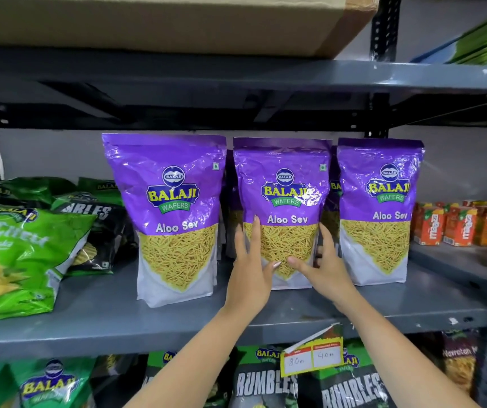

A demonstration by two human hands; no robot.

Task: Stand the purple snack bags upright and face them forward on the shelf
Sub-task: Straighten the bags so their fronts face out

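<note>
Three purple Aloo Sev bags stand upright with labels forward on the grey shelf [118, 316]: a left bag [171, 201], a middle bag [283, 189] and a right bag [380, 201]. More purple bags show behind them in the gaps. My left hand [251, 266] presses flat on the middle bag's lower left side, fingers pointing up. My right hand [323, 263] cups its lower right edge, with fingers reaching behind the bag. Both hands hold the middle bag near its base.
Green chip bags [15, 254] lie slumped at the shelf's left. Orange juice cartons [454, 225] stand at the far right. A cardboard box [163, 22] sits on the shelf above. A yellow price tag [313, 356] hangs from the shelf edge, above more snack bags [266, 381].
</note>
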